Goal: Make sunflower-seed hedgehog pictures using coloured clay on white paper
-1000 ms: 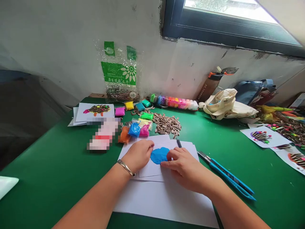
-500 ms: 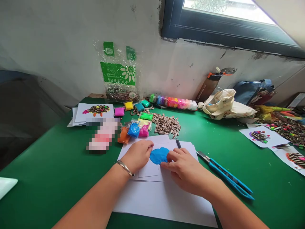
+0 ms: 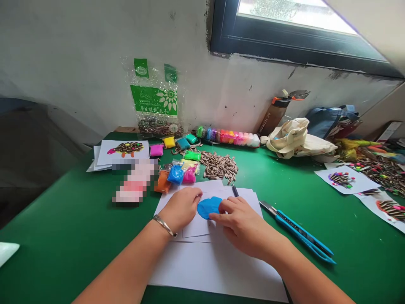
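A flat, roundish piece of blue modelling clay (image 3: 209, 207) lies on a small white sheet of paper (image 3: 193, 230) in front of me. On the clay's right edge, the thumb and curled fingers of my right hand (image 3: 242, 221) are closed and pressing; the edge under them is hidden. Wearing a silver bracelet at the wrist, my left hand (image 3: 183, 207) rests on the paper just left of the clay. Its fingers are curled together, and whatever lies under their tips cannot be seen. Larger white sheets (image 3: 218, 270) are stacked below.
Clay packets, including a blue packet (image 3: 176, 173), lie beyond my left hand near sunflower seeds (image 3: 220, 165). A black pen (image 3: 234, 190) and a blue utility knife (image 3: 300, 232) with its blade out are to the right. Seed pictures (image 3: 344, 178), a cloth bag (image 3: 291, 137) and a bottle (image 3: 274, 114) stand farther off.
The whole view has shifted slightly, so things sit a little farther left. My right fingers remain on the clay's right edge; my left hand has hardly moved.
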{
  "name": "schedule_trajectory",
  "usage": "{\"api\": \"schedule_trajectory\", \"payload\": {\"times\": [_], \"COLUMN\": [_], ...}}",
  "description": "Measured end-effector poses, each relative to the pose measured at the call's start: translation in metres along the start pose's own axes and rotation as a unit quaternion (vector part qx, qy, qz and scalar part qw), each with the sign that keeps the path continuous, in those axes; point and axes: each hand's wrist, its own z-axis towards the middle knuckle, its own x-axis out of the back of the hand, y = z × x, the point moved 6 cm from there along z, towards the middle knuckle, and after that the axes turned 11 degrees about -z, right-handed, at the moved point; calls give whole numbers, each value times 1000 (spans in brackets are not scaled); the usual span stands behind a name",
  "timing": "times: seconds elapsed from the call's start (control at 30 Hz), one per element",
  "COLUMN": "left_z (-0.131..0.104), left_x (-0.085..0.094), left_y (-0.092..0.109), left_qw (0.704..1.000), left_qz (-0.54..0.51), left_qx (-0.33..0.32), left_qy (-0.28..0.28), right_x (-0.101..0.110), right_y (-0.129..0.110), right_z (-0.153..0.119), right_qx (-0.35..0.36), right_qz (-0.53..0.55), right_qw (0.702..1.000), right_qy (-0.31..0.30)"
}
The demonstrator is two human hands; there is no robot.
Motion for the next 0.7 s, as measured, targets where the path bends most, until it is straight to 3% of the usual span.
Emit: {"api": "schedule_trajectory", "payload": {"times": [0.17,0.7], "left_z": [0,-1], "left_x": [0,1], "left_y": [0,0], "left_qw": [1000,1000], "left_qz": [1,-7], "left_qx": [0,-6], "left_qy": [2,5], "right_x": [-2,-3], "right_y": [3,8], "right_z": [5,10], "right_qx": [-37,-67], "right_qz": [-67,-86], "right_qw": [997,994], "right_qy": [-6,33]}}
